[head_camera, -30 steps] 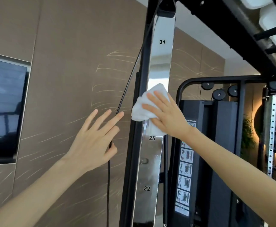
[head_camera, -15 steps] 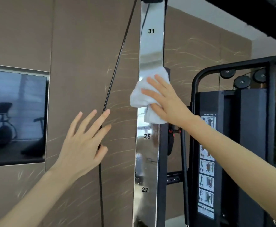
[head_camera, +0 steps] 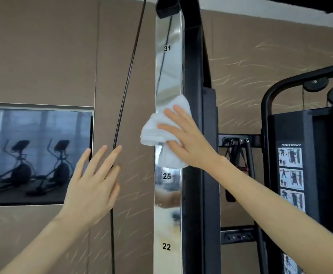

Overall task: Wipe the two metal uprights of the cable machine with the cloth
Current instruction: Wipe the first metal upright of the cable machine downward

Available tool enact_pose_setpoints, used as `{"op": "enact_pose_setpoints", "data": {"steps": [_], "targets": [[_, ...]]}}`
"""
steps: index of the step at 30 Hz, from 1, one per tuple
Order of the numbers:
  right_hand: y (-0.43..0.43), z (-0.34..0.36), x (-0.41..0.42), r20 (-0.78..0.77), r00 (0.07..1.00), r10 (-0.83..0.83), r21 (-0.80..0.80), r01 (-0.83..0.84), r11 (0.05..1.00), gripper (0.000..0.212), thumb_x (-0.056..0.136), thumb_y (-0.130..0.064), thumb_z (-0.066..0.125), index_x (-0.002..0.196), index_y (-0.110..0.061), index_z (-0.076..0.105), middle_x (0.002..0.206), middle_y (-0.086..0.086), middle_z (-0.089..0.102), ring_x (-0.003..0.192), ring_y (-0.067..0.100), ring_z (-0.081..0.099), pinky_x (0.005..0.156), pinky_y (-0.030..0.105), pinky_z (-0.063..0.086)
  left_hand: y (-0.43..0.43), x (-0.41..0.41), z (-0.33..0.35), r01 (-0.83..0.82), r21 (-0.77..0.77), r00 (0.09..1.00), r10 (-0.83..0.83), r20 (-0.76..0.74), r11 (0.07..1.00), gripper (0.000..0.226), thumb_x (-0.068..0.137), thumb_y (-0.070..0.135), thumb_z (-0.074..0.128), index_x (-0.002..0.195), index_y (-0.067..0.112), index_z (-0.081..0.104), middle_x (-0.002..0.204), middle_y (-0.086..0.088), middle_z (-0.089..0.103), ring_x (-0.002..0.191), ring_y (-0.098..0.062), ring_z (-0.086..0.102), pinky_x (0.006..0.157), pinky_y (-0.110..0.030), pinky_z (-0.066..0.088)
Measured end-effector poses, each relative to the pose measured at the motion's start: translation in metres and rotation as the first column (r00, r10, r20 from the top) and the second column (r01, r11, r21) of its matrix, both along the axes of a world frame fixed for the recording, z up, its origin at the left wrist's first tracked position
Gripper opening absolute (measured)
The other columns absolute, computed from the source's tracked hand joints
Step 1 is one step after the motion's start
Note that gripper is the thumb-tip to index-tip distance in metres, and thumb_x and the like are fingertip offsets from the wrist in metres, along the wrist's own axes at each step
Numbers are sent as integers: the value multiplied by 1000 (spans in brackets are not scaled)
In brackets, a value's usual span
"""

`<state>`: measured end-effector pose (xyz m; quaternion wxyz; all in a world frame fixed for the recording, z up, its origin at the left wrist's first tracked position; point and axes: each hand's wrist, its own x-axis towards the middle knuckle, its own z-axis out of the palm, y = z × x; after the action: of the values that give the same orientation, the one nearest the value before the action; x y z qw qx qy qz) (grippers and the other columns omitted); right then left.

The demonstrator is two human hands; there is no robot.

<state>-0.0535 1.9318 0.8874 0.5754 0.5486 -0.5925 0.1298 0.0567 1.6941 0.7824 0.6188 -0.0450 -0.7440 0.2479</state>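
Clearly the wiping of one upright is in hand. The right hand (head_camera: 187,139) lies flat, fingers straight and spread, pressing the white cloth (head_camera: 155,129) against the shiny metal upright (head_camera: 167,194), between the marks 31 and 25. The cloth is bunched, with a loose end hanging down the front face. The upright stands vertical, its long axis running top to bottom, so the next move probably calls for strokes along that line under steady pressure. The left hand (head_camera: 94,180) is relaxed and holds nothing, just beside the black cable (head_camera: 130,66); whether they touch cannot be told.
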Motion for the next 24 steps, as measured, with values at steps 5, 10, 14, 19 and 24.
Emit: {"op": "enact_pose_setpoints", "data": {"steps": [5,10,14,19,24], "targets": [[-9,61,-2,104,990,96,-127,-83,988,39,95,-24,41,126,-8,58,149,19,32,143,31,12,115,21,2,7,-5,9,-115,-33,993,115,-14,993,40,88,23,40,106,3,70,146,-14,49,134,-38,39,116,-57,23],[-8,-7,-4,99,983,153,-109,-142,984,37,95,-19,45,128,-7,58,150,17,31,144,31,7,117,31,3,22,-2,17,-122,21,991,123,-53,992,43,85,18,41,115,1,67,148,-13,47,135,-38,40,116,-57,23],[-1,-16,-9,74,991,112,-12,-111,994,40,94,-24,42,126,-7,60,149,19,32,143,31,11,118,34,4,16,7,5,-155,36,986,157,-49,987,43,85,16,45,120,-1,64,150,-12,45,134,-40,43,116,-57,24],[-8,61,1,40,999,6,-119,-1,993,41,92,-28,41,118,-10,65,148,21,34,141,37,17,112,32,7,10,15,-8,-185,14,983,185,-6,983,47,90,25,43,124,0,64,149,-13,47,132,-40,47,115,-56,24],[-19,34,6,60,997,47,-172,-36,984,31,86,-19,52,110,-8,69,144,28,36,138,47,16,111,53,15,13,16,-14,-161,52,987,161,10,985,50,93,34,42,123,0,64,149,-12,47,132,-40,47,114,-57,26]]}}
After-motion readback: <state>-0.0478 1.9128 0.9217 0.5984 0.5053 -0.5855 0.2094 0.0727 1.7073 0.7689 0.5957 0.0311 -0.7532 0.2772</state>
